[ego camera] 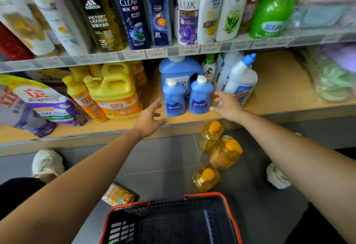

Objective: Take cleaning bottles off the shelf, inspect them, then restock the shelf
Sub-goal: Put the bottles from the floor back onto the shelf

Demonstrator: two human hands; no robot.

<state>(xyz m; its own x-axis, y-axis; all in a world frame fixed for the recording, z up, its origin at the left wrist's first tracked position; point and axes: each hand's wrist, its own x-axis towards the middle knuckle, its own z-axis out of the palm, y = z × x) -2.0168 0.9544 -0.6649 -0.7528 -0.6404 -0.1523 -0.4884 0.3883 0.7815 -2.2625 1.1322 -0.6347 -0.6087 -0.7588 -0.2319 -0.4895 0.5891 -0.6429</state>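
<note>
Both hands are stretched toward 2 small blue detergent bottles standing side by side at the front edge of the lower shelf (pixel 285 93). Both hands are released and grasp nothing. The left hand (pixel 152 116) is spread just left of the left blue bottle (pixel 174 99). The right hand (pixel 228 107) is loosely apart just beside the right blue bottle (pixel 200 95) (whether its thumb touches I cannot tell). Flanking the pair this way looks suited to taking 1 bottle in each hand.

A large blue jug (pixel 179 67) stands close behind them. A white toilet-cleaner bottle (pixel 240 78) crowds the right hand's side, and a yellow dish-soap jug (pixel 115 93) sits near the left. On the floor below stand 3 orange-capped yellow bottles (pixel 226 152), with a red-rimmed black basket (pixel 228 205) under the arms.
</note>
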